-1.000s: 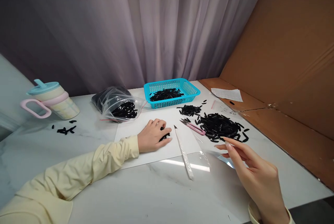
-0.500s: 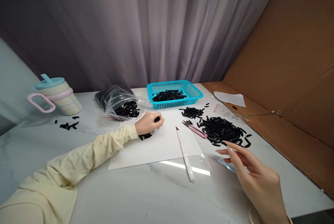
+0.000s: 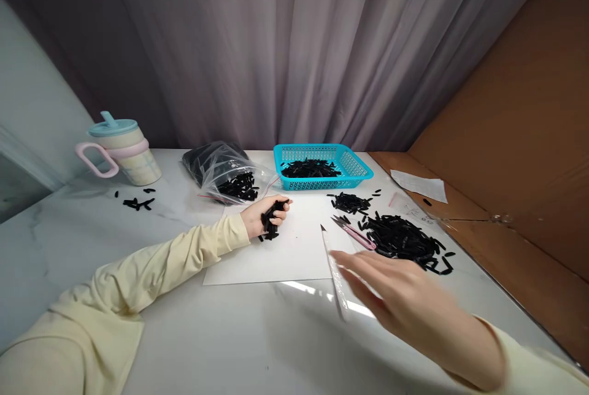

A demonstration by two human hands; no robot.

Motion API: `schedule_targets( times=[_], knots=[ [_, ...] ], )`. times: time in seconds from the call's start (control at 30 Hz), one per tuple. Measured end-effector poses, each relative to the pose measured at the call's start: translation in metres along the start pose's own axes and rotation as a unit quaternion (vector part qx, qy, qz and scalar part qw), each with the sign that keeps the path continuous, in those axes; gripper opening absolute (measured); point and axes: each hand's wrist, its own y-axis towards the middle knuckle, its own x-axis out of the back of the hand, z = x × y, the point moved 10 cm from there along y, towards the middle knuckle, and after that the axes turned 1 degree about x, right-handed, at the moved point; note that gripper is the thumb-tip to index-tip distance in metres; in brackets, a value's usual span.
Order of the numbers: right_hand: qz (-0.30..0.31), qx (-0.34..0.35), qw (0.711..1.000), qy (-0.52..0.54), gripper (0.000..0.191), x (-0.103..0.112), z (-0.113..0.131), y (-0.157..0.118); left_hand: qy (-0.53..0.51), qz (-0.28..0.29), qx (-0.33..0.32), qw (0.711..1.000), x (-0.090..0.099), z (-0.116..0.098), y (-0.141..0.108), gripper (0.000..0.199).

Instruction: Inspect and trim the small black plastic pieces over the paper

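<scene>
A clump of small black pieces [image 3: 271,221] lies in my left hand [image 3: 261,216], its fingers curled around them above the white sheet [image 3: 276,265]. My right hand [image 3: 396,291], slightly blurred, hovers palm down beside the white pencil [image 3: 338,284]; its fingers point left and its fingertips are partly smeared. Beyond it sit the large black pile [image 3: 402,240], a smaller black pile [image 3: 350,202] and pink-handled snips [image 3: 356,234].
A blue basket [image 3: 326,184] with black pieces stands at the back, beside a clear bag [image 3: 225,177] of more pieces. At the far left are a lidded cup [image 3: 133,159] and loose pieces [image 3: 138,204]. Cardboard [image 3: 519,156] rises on the right.
My right hand has moved left from the large pile toward the pencil. My left hand has turned, showing the black pieces in it. The camera view has shifted slightly.
</scene>
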Motion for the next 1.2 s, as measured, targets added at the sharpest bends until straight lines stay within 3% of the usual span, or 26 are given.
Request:
schedule_targets(
  times=[0.03,0.1,0.2,0.27,0.47,0.6,0.8,0.93,1.1,1.2],
  knots=[
    [0.058,0.071,0.995,-0.036,0.026,-0.018,0.018,0.014,-0.016,0.001,0.006,1.0,-0.002,0.003,-0.001,0.02],
    [0.095,0.172,0.975,-0.101,0.031,-0.047,0.041,0.037,-0.04,0.001,0.015,0.999,-0.005,0.01,-0.003,0.019],
    [0.102,0.242,0.953,-0.15,0.027,-0.083,0.053,0.062,-0.057,-0.01,0.027,0.998,-0.004,0.017,-0.009,0.02],
    [0.104,0.243,0.953,-0.151,0.018,-0.099,0.05,0.072,-0.061,-0.025,0.025,0.998,0.002,0.02,-0.014,0.021],
    [0.112,0.124,0.985,-0.041,0.017,-0.117,0.022,0.087,-0.05,-0.095,-0.048,0.993,0.021,0.015,-0.029,0.021],
    [0.116,0.105,0.988,-0.013,0.015,-0.12,0.025,0.086,-0.003,-0.16,-0.131,0.978,0.024,0.007,-0.038,0.03],
    [0.089,0.098,0.991,0.024,0.02,-0.103,0.034,0.077,0.106,-0.159,-0.238,0.952,0.017,-0.016,-0.041,0.032],
    [0.039,0.101,0.994,-0.003,0.027,-0.092,0.018,0.072,0.171,-0.178,-0.286,0.926,0.025,-0.029,-0.037,0.032],
    [0.046,-0.041,0.985,0.164,0.02,-0.091,-0.031,0.063,0.292,-0.114,-0.287,0.905,0.012,-0.032,-0.04,0.035],
    [0.04,-0.178,0.934,0.308,0.016,-0.094,-0.061,0.052,0.351,-0.064,-0.283,0.89,0.002,-0.028,-0.047,0.034]
  ],
)
